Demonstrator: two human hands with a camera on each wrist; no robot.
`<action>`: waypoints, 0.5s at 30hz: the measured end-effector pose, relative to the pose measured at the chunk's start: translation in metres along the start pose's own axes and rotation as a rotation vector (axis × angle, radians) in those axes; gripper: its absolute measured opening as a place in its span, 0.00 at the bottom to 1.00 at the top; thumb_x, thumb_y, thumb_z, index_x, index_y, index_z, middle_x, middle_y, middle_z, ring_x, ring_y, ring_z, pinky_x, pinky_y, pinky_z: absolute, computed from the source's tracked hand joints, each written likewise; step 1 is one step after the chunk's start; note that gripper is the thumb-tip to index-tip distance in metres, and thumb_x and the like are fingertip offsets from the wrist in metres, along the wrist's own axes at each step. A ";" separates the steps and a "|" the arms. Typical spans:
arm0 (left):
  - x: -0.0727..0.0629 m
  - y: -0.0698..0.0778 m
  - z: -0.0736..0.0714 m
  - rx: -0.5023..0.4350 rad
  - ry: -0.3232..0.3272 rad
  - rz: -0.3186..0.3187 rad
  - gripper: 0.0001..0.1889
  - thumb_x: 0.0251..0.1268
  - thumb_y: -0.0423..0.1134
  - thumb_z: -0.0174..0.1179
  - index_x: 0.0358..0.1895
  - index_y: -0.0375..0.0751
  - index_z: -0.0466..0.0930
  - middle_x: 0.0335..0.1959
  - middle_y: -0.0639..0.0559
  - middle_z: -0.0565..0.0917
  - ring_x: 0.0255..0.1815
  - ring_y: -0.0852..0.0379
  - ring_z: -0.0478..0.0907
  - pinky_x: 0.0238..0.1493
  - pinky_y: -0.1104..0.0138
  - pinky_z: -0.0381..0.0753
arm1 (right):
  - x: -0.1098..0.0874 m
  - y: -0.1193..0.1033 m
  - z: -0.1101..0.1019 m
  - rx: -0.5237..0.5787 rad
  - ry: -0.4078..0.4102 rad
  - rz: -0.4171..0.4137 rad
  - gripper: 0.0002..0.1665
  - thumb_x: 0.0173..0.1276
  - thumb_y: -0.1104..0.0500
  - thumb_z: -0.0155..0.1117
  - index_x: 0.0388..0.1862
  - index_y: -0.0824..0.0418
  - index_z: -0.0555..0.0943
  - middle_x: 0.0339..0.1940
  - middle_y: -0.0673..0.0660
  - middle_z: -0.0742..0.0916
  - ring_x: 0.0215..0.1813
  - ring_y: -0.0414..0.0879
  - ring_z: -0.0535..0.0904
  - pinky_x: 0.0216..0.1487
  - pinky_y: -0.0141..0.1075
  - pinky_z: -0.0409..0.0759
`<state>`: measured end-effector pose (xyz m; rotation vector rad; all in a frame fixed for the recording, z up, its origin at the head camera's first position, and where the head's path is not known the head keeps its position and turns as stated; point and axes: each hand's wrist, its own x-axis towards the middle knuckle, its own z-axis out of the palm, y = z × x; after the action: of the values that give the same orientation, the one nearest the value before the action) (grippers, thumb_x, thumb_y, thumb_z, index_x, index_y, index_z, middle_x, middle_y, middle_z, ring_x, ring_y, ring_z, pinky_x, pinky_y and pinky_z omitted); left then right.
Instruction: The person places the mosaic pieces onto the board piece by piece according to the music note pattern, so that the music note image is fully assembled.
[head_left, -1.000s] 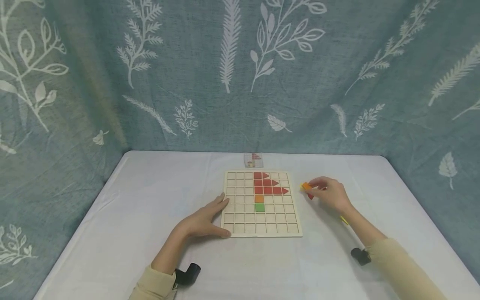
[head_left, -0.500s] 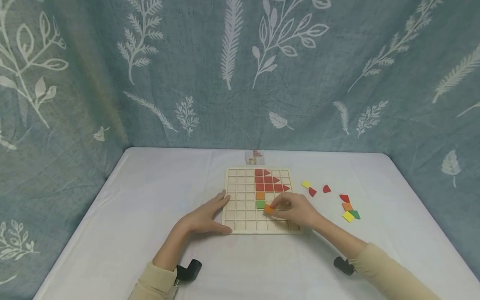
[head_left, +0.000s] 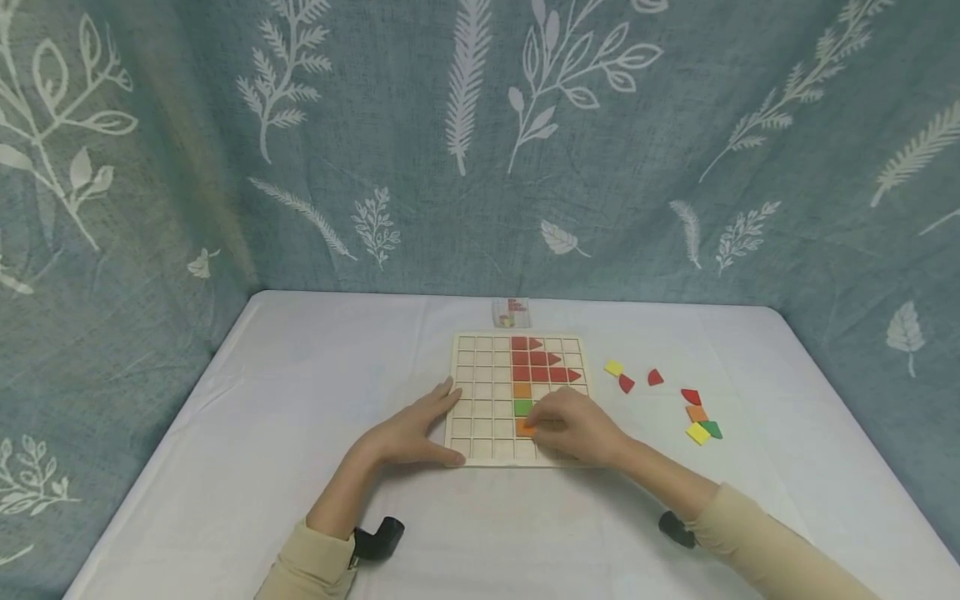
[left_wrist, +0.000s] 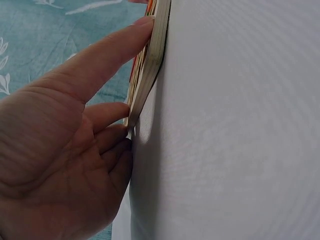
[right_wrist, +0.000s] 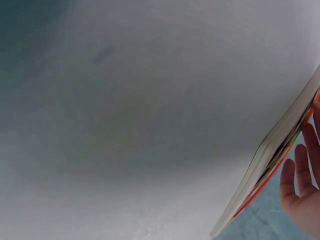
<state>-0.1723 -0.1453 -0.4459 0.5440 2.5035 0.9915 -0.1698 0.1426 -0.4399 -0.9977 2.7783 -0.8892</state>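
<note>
Held an orange square (head_left: 524,427) in the right hand (head_left: 573,425), pinched between the fingertips at the right side, over the cell just on the near side of the green square (head_left: 522,407). Could not tell whether seated flat or only lying in place. Rested the left hand (head_left: 411,431) along the left edge of the wooden board (head_left: 482,408), with fingers and thumb apart and thumb tip at the near left corner, clamped round nothing.

Judged the work partway along. Had three rows of red pieces (head_left: 538,373) in place at the far side, shortest farthest and longest nearest, each ending in a point to the right. Had, nearer, in line with the left ends of those rows, a second orange square (head_left: 522,390) and the green one.

Reckoned as left to place, on the white table (head_left: 315,375) right of the board: two yellow squares (head_left: 698,433), a third orange square (head_left: 697,413), three red wedges (head_left: 656,377) and a green wedge (head_left: 711,429). Saw bare cells left of the pattern; guessed at filling there from a yellowish lower left patch on the small card (head_left: 511,313) beyond the far edge. Found that print too small to follow.
</note>
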 end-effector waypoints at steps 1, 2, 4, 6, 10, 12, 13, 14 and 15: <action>0.000 0.000 0.000 0.002 0.000 0.001 0.56 0.45 0.52 0.76 0.76 0.38 0.54 0.79 0.42 0.47 0.78 0.42 0.43 0.74 0.47 0.48 | 0.000 0.000 0.001 0.005 0.005 -0.018 0.08 0.61 0.63 0.71 0.39 0.54 0.88 0.38 0.42 0.87 0.45 0.40 0.77 0.49 0.39 0.76; 0.000 0.000 0.000 0.002 -0.001 0.003 0.55 0.46 0.52 0.75 0.76 0.38 0.54 0.79 0.42 0.47 0.78 0.42 0.43 0.74 0.47 0.47 | 0.001 0.001 0.001 0.009 0.009 -0.031 0.08 0.61 0.63 0.71 0.38 0.54 0.88 0.38 0.42 0.87 0.45 0.40 0.77 0.49 0.39 0.76; 0.000 0.000 0.001 0.003 -0.002 0.004 0.55 0.46 0.52 0.75 0.76 0.38 0.53 0.79 0.42 0.46 0.78 0.42 0.42 0.74 0.47 0.47 | 0.001 0.001 0.003 0.015 0.017 -0.048 0.07 0.62 0.63 0.71 0.37 0.53 0.89 0.37 0.41 0.87 0.45 0.40 0.77 0.49 0.39 0.76; 0.000 0.000 0.001 0.002 -0.003 0.006 0.55 0.46 0.52 0.75 0.76 0.37 0.53 0.79 0.42 0.46 0.78 0.42 0.42 0.74 0.47 0.47 | 0.001 0.002 0.004 0.021 0.025 -0.046 0.06 0.61 0.63 0.71 0.36 0.52 0.89 0.38 0.41 0.87 0.47 0.40 0.77 0.51 0.40 0.75; 0.000 0.000 0.002 0.002 -0.005 0.008 0.56 0.46 0.51 0.75 0.76 0.37 0.53 0.79 0.42 0.46 0.78 0.42 0.42 0.74 0.47 0.47 | -0.001 0.002 0.005 0.028 0.033 -0.018 0.06 0.61 0.62 0.71 0.35 0.52 0.89 0.39 0.41 0.87 0.49 0.42 0.76 0.53 0.41 0.74; 0.000 -0.001 0.002 0.003 -0.004 0.010 0.55 0.46 0.52 0.75 0.76 0.37 0.53 0.79 0.42 0.46 0.78 0.42 0.42 0.75 0.47 0.47 | -0.002 0.002 0.004 0.043 0.028 0.004 0.06 0.62 0.62 0.70 0.36 0.51 0.89 0.39 0.41 0.87 0.49 0.42 0.76 0.52 0.41 0.74; 0.000 -0.001 0.003 0.002 -0.002 0.010 0.55 0.46 0.52 0.75 0.76 0.37 0.53 0.79 0.42 0.46 0.78 0.42 0.42 0.74 0.47 0.47 | -0.002 0.001 0.003 0.058 0.022 0.022 0.06 0.63 0.62 0.70 0.36 0.51 0.89 0.39 0.40 0.87 0.49 0.42 0.76 0.51 0.40 0.75; 0.000 -0.001 0.003 0.001 -0.001 0.009 0.56 0.46 0.52 0.75 0.76 0.37 0.53 0.79 0.42 0.46 0.78 0.42 0.42 0.75 0.47 0.47 | -0.003 0.002 0.002 0.068 0.016 0.041 0.07 0.63 0.61 0.69 0.38 0.50 0.89 0.39 0.39 0.87 0.48 0.41 0.76 0.50 0.40 0.76; 0.001 -0.001 0.003 0.002 0.000 0.008 0.56 0.46 0.52 0.75 0.77 0.37 0.53 0.79 0.42 0.46 0.78 0.42 0.42 0.75 0.47 0.47 | -0.004 0.002 0.000 0.080 0.013 0.060 0.07 0.64 0.60 0.69 0.39 0.50 0.89 0.40 0.38 0.87 0.48 0.40 0.76 0.50 0.40 0.76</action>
<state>-0.1717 -0.1443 -0.4491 0.5554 2.5038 0.9924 -0.1679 0.1467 -0.4417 -0.8944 2.7436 -0.9933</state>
